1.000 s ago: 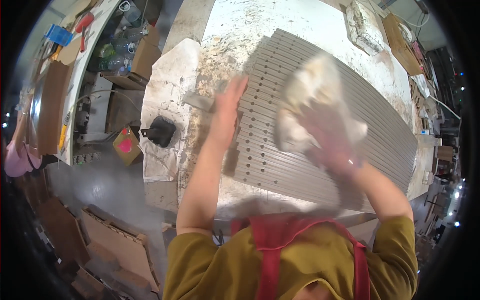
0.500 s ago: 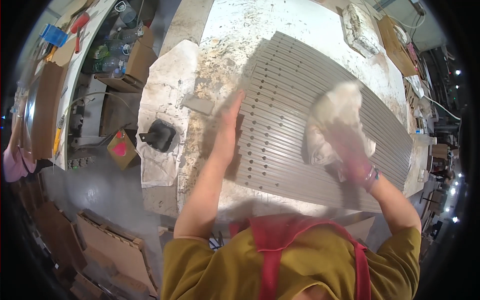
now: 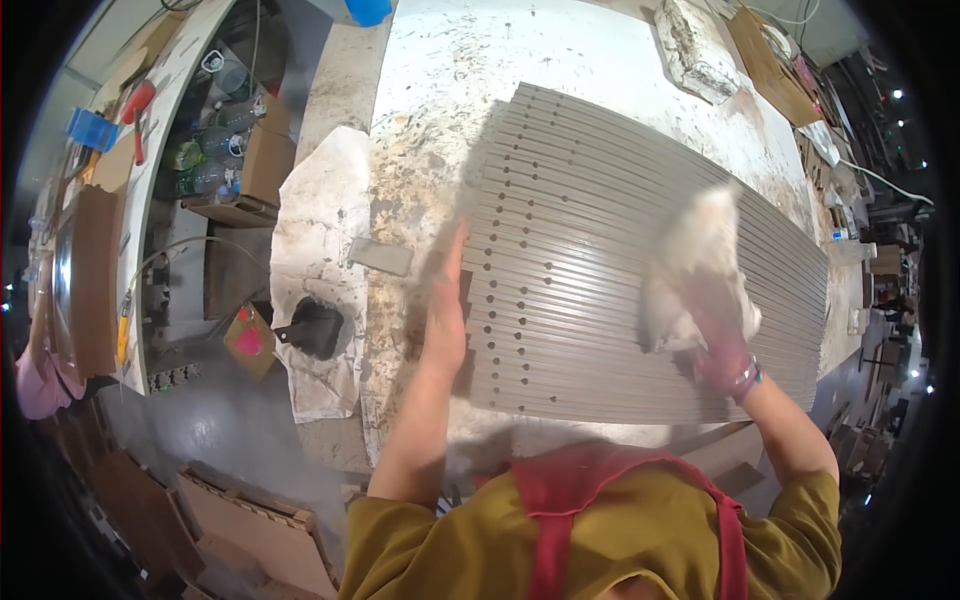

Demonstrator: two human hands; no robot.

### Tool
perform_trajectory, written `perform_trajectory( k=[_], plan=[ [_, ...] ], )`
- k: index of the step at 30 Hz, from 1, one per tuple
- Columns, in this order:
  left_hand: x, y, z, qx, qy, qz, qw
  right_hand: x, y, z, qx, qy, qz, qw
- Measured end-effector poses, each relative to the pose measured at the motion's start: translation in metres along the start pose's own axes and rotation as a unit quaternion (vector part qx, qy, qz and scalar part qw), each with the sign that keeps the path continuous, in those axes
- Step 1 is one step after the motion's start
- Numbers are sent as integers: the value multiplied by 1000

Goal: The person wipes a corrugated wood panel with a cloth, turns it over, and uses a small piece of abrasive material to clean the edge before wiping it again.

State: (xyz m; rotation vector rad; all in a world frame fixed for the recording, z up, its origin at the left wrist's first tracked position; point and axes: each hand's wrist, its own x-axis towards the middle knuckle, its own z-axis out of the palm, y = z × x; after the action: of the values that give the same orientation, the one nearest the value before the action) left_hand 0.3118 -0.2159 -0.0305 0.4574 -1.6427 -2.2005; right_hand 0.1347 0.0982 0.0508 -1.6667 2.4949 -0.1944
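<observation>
A grey-brown ribbed panel (image 3: 590, 300) with rows of dark holes lies on the worktable. My left hand (image 3: 447, 305) rests along the panel's left edge, its fingers stretched out straight and holding nothing. On the right part of the panel, my right hand (image 3: 722, 345) is closed on a bunched white cloth (image 3: 690, 275) and presses it against the ribs. Motion blurs this hand and the cloth, and its fingers are partly hidden by the folds. To the left of my left hand lies a small flat grey block (image 3: 381, 257).
A stained white cloth (image 3: 320, 190) spreads over the table's left side, with a black container and scraper-like tool (image 3: 312, 328) on it. A dirty whitish block (image 3: 697, 55) sits at the far right. Left stands a shelf with a cardboard box (image 3: 268, 155) and bottles; a person's pink sleeve (image 3: 48, 385) shows beyond.
My right hand has slid the white cloth to the right across the panel. The left hand stays at the panel's left edge. The whole view has shifted slightly.
</observation>
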Motion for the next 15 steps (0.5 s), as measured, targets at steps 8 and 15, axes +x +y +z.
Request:
perform_trajectory(
  k=[8, 15],
  plan=[
    [-5, 27, 10, 28, 71, -239, 968, 166, -116, 14, 21, -1, -132, 991],
    [35, 40, 5, 30, 70, -37, 996, 64, 25, 18, 22, 77, 50, 996]
  ],
)
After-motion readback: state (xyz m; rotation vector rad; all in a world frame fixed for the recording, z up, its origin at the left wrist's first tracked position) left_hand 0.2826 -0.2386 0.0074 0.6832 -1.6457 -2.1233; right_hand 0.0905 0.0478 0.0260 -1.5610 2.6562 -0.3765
